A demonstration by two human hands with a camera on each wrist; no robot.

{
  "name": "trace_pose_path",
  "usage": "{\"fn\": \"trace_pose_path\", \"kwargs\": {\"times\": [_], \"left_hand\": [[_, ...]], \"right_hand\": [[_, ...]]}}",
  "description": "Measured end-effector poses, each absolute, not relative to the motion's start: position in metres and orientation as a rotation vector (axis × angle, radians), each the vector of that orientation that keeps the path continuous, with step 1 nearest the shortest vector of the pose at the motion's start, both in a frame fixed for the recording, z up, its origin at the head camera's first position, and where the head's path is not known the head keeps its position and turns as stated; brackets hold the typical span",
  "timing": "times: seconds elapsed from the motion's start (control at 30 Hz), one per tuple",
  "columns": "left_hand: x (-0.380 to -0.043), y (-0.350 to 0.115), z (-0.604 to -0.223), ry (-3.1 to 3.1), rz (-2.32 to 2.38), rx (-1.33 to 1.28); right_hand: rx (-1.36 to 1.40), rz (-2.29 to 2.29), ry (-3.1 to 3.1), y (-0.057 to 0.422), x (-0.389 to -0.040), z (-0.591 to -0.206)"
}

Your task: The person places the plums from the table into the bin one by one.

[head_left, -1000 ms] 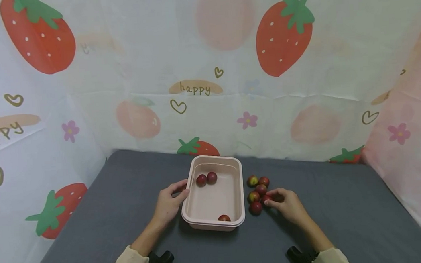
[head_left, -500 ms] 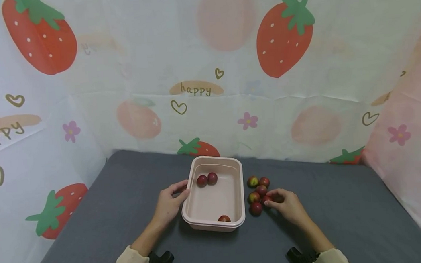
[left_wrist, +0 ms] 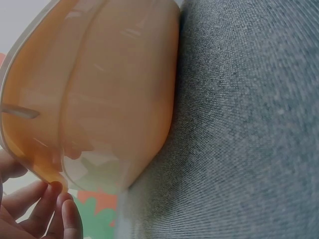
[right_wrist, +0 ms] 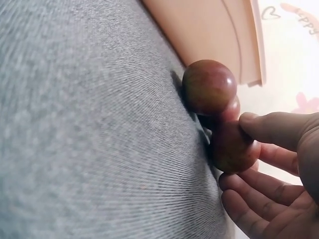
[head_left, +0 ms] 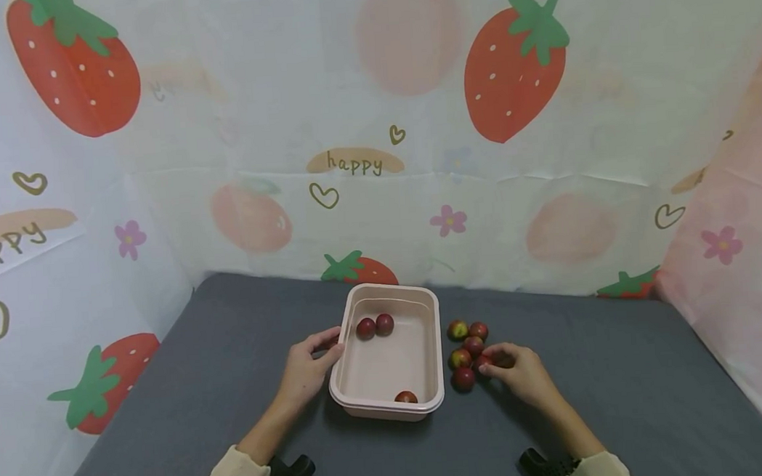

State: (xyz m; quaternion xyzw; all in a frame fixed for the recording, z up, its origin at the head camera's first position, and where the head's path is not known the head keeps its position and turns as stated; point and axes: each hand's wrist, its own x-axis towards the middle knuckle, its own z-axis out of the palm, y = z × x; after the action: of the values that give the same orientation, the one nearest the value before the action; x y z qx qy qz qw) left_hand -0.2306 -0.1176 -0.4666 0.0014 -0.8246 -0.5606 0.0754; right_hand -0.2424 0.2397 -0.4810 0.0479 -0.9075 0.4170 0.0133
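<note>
Head: left grip (head_left: 305, 368) holds tub (head_left: 394, 364); right grip (head_left: 523, 372) pinches 1 plum (head_left: 481, 361).

Tabletop booth: strawberry-print cloth walls (head_left: 317, 52), grey-covered table (head_left: 639, 390).

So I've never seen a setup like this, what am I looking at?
There's no machine, just a person working bare-handed. The wide picture is taken from the person's head, looking forward and down; the two close-ups are taken from the wrists, one each. On the dark grey cloth stands a pale pink, rectangular, plastic-looking box with three round, dark red fruits inside. The left hand holds its rim. Beside the box lie similar fruits, and the right hand pinches one.
</note>
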Motion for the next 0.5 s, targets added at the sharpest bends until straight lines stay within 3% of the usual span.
{"fn": "trace_pose_path", "kwargs": {"times": [0.5], "left_hand": [[-0.23,-0.118,-0.467,-2.482,-1.676,-0.001]], "right_hand": [[0.156,1.398,-2.791,0.241,-0.242,-0.464]]}}
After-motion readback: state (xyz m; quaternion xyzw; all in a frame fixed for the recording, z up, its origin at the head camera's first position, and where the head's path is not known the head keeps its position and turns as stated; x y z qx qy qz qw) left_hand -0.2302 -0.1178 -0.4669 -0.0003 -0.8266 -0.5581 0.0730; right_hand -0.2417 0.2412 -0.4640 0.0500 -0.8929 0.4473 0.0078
